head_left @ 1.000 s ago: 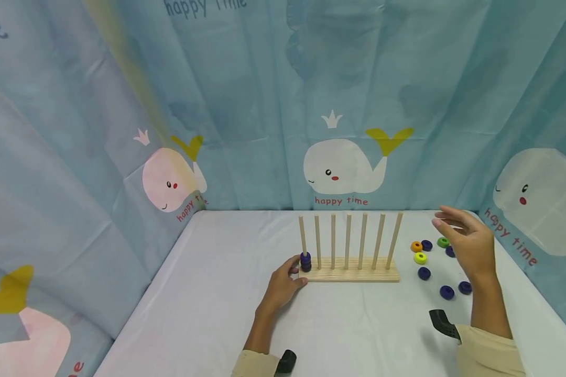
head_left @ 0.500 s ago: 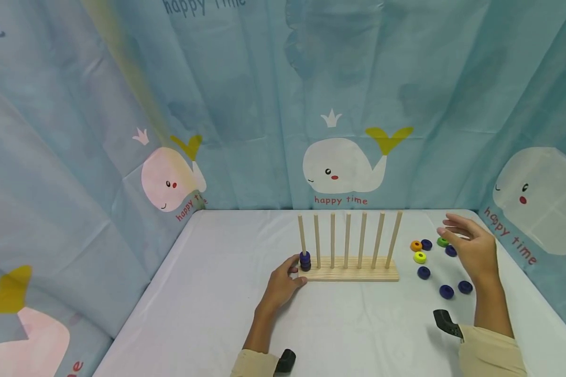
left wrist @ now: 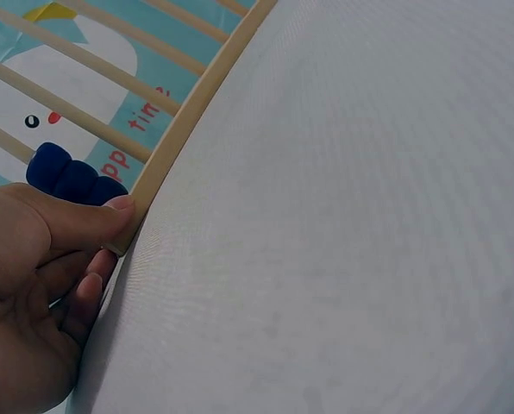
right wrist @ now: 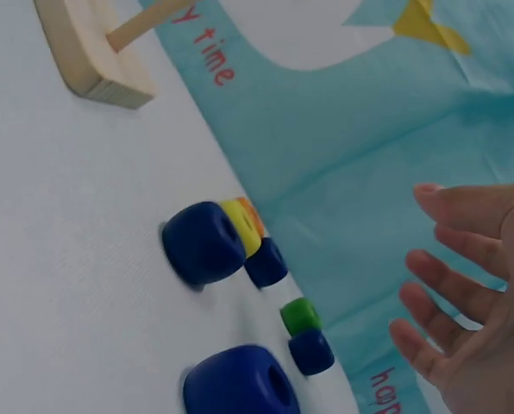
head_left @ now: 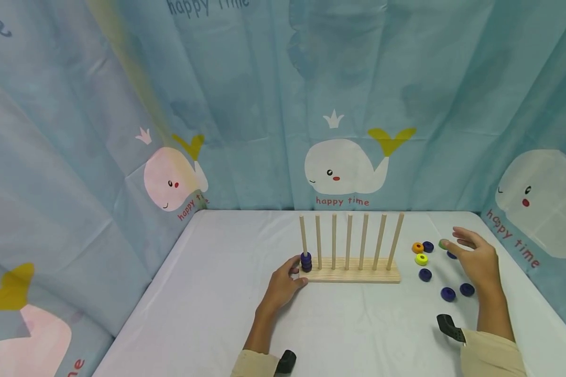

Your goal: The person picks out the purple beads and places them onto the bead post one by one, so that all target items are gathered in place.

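A wooden peg stand (head_left: 358, 275) with a row of several upright pegs stands on the white table. Blue beads (head_left: 305, 262) are stacked low on its leftmost peg. My left hand (head_left: 282, 285) holds the left end of the base, thumb (left wrist: 110, 220) on the front edge beside the stack. Over the loose beads at the right hovers my right hand (head_left: 478, 267), fingers spread and relaxed, nothing in them. Its thumb overlaps the green bead (right wrist: 301, 317) in the head view, while the right wrist view has the hand apart from every bead. A blue bead (right wrist: 310, 351) lies against the green one.
Between the stand and my right hand lie an orange bead (head_left: 417, 247), a yellow bead (head_left: 421, 259) and a blue bead (head_left: 425, 275). Closer to me is another blue bead (head_left: 448, 294). A whale-printed curtain (head_left: 264, 104) borders the table's back and sides.
My right hand has come down and slightly right, toward the green bead. My left hand has stayed at the end of the stand, and the beads lie as before.
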Demonstrator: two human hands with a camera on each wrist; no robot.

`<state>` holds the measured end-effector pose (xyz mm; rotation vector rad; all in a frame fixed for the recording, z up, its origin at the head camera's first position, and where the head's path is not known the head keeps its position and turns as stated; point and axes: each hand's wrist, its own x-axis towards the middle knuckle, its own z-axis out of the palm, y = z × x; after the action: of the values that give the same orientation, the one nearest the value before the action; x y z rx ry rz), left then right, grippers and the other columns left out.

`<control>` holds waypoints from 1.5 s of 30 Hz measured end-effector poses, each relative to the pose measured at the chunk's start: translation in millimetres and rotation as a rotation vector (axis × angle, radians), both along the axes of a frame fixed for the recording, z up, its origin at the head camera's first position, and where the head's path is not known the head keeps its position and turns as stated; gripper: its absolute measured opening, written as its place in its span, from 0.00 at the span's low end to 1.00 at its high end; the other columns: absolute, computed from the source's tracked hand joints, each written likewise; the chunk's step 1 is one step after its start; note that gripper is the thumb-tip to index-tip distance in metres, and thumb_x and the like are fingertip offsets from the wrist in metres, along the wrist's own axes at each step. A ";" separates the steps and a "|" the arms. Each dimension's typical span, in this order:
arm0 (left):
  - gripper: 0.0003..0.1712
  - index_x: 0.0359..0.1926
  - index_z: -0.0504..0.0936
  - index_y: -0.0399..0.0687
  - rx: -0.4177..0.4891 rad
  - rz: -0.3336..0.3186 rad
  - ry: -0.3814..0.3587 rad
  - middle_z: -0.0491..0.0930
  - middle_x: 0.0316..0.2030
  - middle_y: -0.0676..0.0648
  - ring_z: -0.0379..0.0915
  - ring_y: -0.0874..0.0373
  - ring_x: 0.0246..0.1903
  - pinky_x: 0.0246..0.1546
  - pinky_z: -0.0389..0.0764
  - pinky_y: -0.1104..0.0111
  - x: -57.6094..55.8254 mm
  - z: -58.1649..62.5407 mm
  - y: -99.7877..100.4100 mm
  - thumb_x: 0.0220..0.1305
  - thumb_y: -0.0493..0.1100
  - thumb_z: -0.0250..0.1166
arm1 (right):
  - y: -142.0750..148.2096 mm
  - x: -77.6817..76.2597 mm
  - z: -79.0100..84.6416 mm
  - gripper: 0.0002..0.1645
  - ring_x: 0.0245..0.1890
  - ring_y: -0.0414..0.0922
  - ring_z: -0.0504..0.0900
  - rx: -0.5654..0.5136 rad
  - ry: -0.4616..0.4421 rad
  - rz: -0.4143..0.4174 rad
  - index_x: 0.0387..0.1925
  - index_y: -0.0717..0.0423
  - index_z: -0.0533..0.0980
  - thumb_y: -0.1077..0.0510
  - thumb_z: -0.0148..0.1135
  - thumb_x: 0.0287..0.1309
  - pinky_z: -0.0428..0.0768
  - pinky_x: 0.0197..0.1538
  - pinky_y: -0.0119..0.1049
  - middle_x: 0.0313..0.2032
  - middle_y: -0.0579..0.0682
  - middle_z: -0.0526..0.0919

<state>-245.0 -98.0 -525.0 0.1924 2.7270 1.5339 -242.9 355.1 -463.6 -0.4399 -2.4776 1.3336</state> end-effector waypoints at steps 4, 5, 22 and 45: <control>0.39 0.75 0.74 0.48 -0.004 0.003 -0.003 0.85 0.53 0.42 0.78 0.51 0.49 0.55 0.77 0.50 0.6 -1.7 0.4 0.65 0.41 0.75 | 7.3 -1.2 -11.3 0.44 0.78 0.70 0.58 -0.011 -0.066 0.012 0.81 0.58 0.59 0.42 0.60 0.76 0.59 0.73 0.73 0.77 0.68 0.64; 0.39 0.75 0.74 0.48 -0.007 0.004 -0.005 0.85 0.53 0.43 0.77 0.51 0.49 0.55 0.77 0.50 0.6 -2.3 0.6 0.65 0.41 0.75 | 9.0 -1.4 -13.8 0.44 0.78 0.70 0.57 -0.011 -0.081 0.015 0.82 0.58 0.59 0.42 0.60 0.76 0.59 0.73 0.73 0.78 0.68 0.63; 0.39 0.76 0.73 0.46 -0.004 -0.020 0.004 0.84 0.55 0.41 0.78 0.48 0.53 0.58 0.77 0.47 1.1 -3.0 -0.4 0.65 0.41 0.75 | 21.2 -2.0 -23.8 0.53 0.79 0.77 0.45 0.017 -0.240 0.083 0.85 0.54 0.44 0.38 0.58 0.75 0.56 0.67 0.81 0.82 0.70 0.45; 0.39 0.75 0.73 0.48 0.008 -0.022 0.011 0.85 0.54 0.42 0.79 0.48 0.54 0.58 0.77 0.48 0.5 -1.7 -1.4 0.65 0.41 0.75 | 17.5 -8.7 -26.9 0.42 0.73 0.75 0.61 0.067 -0.286 0.050 0.82 0.62 0.56 0.55 0.61 0.75 0.67 0.68 0.73 0.76 0.73 0.61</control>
<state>-244.5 -99.4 -526.7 0.2312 2.7179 1.5425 -251.6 372.6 -490.6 -0.5932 -2.7720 1.2792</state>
